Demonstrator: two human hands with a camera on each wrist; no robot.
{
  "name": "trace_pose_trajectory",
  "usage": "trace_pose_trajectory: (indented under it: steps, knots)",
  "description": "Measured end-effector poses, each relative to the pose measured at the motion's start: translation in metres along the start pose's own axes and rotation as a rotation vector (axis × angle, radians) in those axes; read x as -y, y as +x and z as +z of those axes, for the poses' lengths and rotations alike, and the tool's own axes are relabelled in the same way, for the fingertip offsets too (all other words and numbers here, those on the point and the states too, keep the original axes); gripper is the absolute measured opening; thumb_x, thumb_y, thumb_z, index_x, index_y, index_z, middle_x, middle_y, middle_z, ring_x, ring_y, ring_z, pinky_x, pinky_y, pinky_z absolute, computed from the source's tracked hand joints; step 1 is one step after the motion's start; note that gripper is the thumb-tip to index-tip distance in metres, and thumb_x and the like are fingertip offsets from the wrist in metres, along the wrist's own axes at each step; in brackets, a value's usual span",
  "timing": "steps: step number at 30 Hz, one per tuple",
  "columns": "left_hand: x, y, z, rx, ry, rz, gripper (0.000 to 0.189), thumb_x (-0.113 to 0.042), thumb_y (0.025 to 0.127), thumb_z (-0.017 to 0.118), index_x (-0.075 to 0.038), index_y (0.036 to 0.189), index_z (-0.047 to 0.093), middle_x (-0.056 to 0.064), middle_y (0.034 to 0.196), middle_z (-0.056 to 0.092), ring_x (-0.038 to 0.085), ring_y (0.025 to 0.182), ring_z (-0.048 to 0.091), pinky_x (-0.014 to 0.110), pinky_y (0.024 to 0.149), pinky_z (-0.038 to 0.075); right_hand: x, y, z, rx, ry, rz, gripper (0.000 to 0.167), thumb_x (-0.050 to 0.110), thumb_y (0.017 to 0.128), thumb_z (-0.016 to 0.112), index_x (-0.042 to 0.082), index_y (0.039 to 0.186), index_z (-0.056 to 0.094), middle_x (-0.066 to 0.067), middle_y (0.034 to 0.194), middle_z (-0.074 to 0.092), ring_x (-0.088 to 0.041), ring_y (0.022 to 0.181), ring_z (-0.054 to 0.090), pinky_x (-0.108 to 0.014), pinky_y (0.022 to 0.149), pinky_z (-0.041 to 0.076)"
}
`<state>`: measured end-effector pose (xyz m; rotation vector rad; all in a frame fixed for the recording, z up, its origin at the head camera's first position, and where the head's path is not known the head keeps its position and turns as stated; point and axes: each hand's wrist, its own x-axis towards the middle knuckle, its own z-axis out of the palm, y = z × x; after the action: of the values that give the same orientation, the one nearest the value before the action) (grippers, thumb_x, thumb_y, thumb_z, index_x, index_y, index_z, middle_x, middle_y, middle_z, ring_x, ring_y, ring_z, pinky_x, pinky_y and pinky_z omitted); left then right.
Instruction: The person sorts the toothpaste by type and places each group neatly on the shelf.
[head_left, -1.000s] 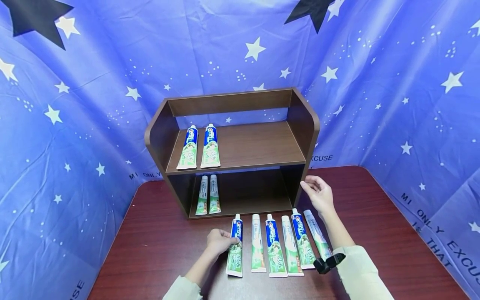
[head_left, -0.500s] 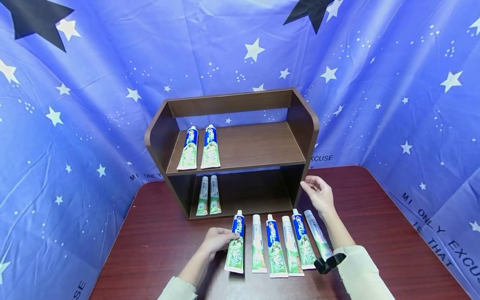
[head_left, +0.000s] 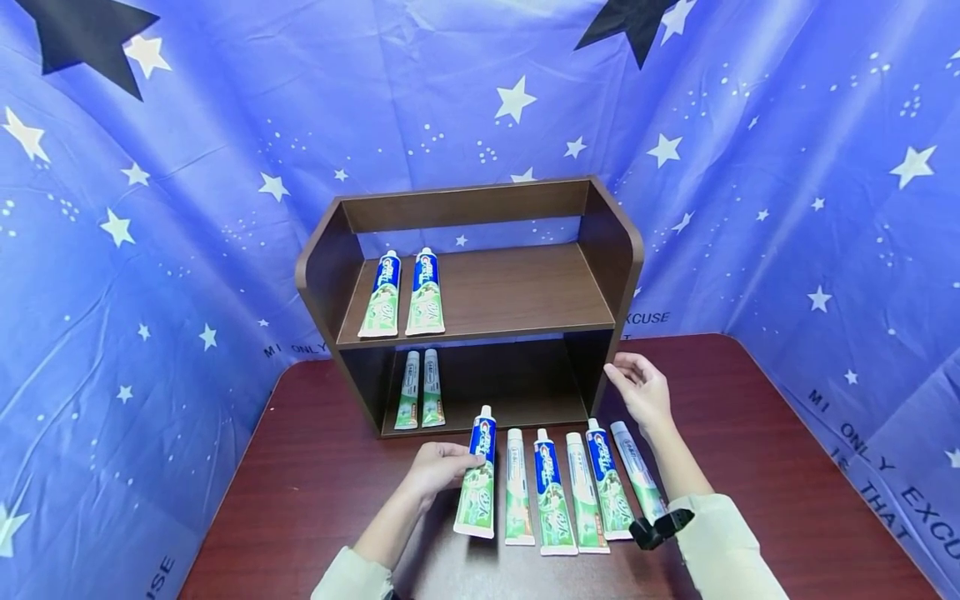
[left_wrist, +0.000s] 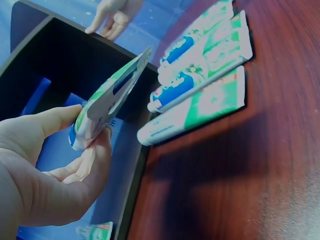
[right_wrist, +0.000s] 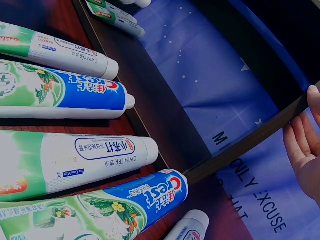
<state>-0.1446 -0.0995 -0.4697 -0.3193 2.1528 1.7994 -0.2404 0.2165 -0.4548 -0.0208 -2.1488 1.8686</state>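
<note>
A person's left hand [head_left: 438, 471] pinches a blue-and-green toothpaste tube [head_left: 476, 496] between thumb and fingers, raised above the table [head_left: 300, 500] in front of a brown shelf [head_left: 517, 287]. The right hand [head_left: 645, 392] grasps the front edge of the shelf's right side. Five more tubes [head_left: 555, 504] lie before the shelf; four others [head_left: 425, 300] rest on its two tiers.

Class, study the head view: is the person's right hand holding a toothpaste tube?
No, the right hand pinches the side edge of the brown shelf instead.
</note>
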Motion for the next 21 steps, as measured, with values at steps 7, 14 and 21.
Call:
trace_pose_trajectory:
  steps: [7, 14, 21]
  knots:
    - [-0.014, -0.005, 0.001, 0.025, -0.053, 0.012, 0.034, -0.016, 0.081, 0.074, 0.009, 0.102, 0.066, 0.000, 0.076, 0.071, 0.005, 0.065, 0.064, 0.026, 0.068, 0.057, -0.001, 0.000, 0.000, -0.003, -0.019, 0.001, 0.030, 0.009, 0.089, 0.066, -0.008, 0.112, 0.057, 0.027, 0.084, 0.058, 0.013, 0.081, 0.057, -0.002, 0.078, 0.046]
    - [-0.036, -0.015, 0.000, 0.032, -0.005, 0.064, 0.036, -0.021, 0.081, 0.075, 0.006, 0.102, 0.067, 0.005, 0.084, 0.073, 0.008, 0.070, 0.067, 0.028, 0.071, 0.058, 0.000, 0.000, 0.000, -0.004, -0.008, 0.008, 0.029, 0.009, 0.090, 0.066, -0.007, 0.112, 0.057, 0.027, 0.084, 0.058, 0.013, 0.081, 0.057, -0.002, 0.078, 0.046]
    - [-0.063, -0.029, 0.004, 0.040, -0.010, 0.115, 0.039, -0.025, 0.082, 0.075, 0.004, 0.107, 0.066, 0.009, 0.094, 0.074, 0.009, 0.078, 0.068, 0.028, 0.077, 0.059, 0.002, -0.002, 0.000, 0.004, -0.006, 0.014, 0.031, 0.011, 0.090, 0.066, -0.008, 0.113, 0.057, 0.027, 0.084, 0.058, 0.013, 0.082, 0.057, -0.002, 0.079, 0.046]
